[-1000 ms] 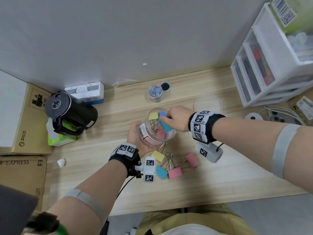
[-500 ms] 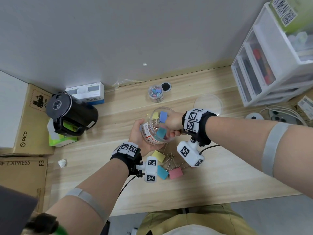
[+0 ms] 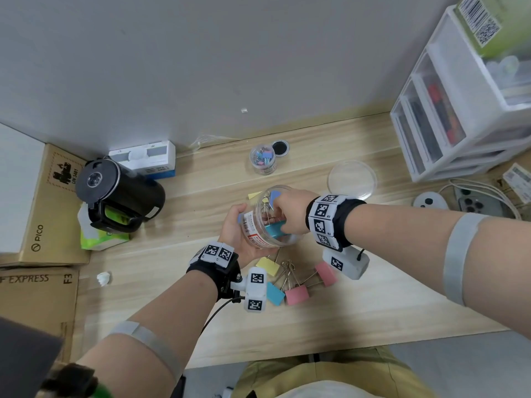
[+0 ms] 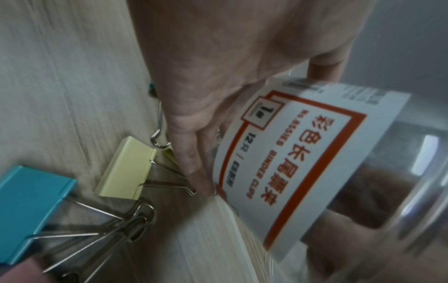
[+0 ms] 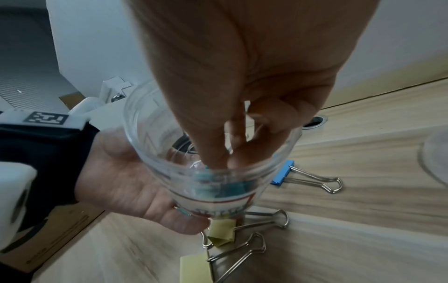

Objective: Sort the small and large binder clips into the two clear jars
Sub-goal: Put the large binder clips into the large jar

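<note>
My left hand [image 3: 232,225] grips the large clear labelled jar [image 3: 258,237], tilted with its mouth toward my right hand [image 3: 290,214]. The right fingers reach into the mouth and pinch a large teal binder clip [image 3: 274,228] inside. From the right wrist, the fingertips [image 5: 213,162] touch the teal clip [image 5: 218,183] through the jar wall [image 5: 150,149]. The left wrist view shows my left hand [image 4: 218,76] wrapped round the jar [image 4: 303,162]. Loose large clips lie below: yellow [image 3: 267,266], teal [image 3: 275,293], pink [image 3: 297,295], pink [image 3: 326,273]. The small jar [image 3: 263,160] holds small clips.
A black kettle [image 3: 115,193] and cardboard boxes [image 3: 43,211] stand at the left. A white drawer unit [image 3: 459,110] fills the back right. A clear lid [image 3: 352,179] and a black lid [image 3: 280,147] lie behind the jars. Cables and a white device [image 3: 429,201] sit at right.
My right hand has gone from the jar's rim deeper into its mouth with the teal clip. The left hand has tipped the jar more toward the right hand.
</note>
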Demonstrator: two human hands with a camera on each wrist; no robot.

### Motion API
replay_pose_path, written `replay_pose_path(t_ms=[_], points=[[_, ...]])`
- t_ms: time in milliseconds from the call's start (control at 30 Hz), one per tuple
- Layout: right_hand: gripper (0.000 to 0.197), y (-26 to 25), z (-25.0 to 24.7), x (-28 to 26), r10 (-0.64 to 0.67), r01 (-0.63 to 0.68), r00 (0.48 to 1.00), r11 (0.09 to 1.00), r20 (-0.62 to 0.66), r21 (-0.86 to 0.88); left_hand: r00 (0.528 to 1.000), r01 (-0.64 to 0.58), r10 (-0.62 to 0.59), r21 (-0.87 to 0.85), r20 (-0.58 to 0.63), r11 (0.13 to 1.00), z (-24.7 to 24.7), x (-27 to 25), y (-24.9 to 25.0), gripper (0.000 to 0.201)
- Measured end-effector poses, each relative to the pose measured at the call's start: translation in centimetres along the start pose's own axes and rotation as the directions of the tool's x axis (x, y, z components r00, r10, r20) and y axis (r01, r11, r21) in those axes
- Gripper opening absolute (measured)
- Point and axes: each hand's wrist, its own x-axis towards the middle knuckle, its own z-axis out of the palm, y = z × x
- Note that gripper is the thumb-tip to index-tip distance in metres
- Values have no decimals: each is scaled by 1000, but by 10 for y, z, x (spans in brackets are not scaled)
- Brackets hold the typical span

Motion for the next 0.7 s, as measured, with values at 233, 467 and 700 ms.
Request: replay_pose_path(t_ms=[233, 467, 700], points=[[35, -2, 2, -6, -141, 138, 988, 989, 61, 47, 1000, 18, -18, 0, 9, 1000, -2, 1, -1, 64], [35, -2, 4, -2, -186, 177, 978, 979, 91, 98, 999, 34, -34, -22, 17, 999, -2, -2, 0, 73], [20, 11, -7, -3, -67, 166, 960, 919, -272, 358, 999, 16, -18, -82, -27, 996, -16, 1, -3, 68]])
